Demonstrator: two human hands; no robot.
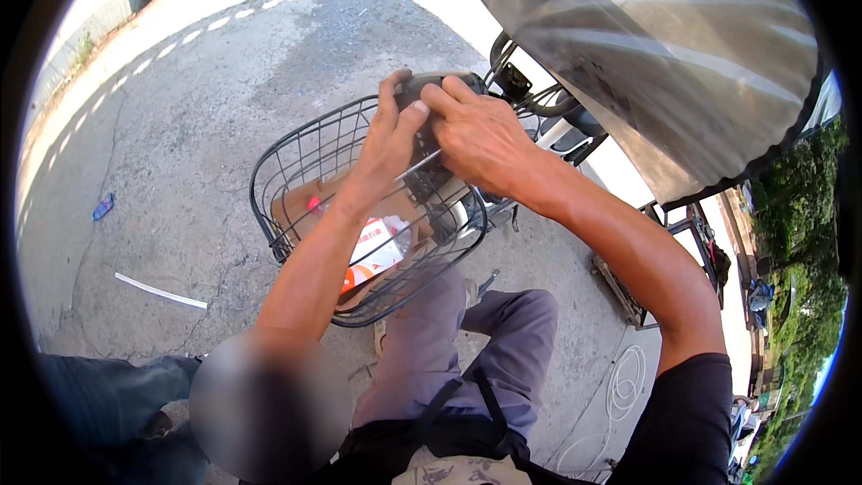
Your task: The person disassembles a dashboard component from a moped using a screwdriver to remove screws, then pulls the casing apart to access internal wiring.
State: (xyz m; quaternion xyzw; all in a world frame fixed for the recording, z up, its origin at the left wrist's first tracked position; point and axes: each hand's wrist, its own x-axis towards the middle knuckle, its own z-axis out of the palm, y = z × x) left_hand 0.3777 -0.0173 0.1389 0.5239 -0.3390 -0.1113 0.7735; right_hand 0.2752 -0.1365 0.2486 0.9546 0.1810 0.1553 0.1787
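Observation:
Both my hands are at a black plastic housing [418,90] on the front of a two-wheeler, just behind its wire basket [296,148]. My left hand [393,133] grips the left side of the housing, thumb and fingers curled against it. My right hand [478,133] is closed beside it, its fingertips bent down close to the left thumb. What the right fingers hold is hidden. A thin light rod [418,167] slants below the hands; I cannot tell what it belongs to. Inside the basket lie a cardboard box [296,202] and an orange-and-white package [377,250].
A large clear plastic sheet with a dark edge [655,63] hangs over the upper right. Another person's jeans-clad leg [112,395] shows at lower left. A white strip [162,291] and a crumpled blue wrapper [103,207] lie on the concrete, with a coiled white cable [626,382] at right.

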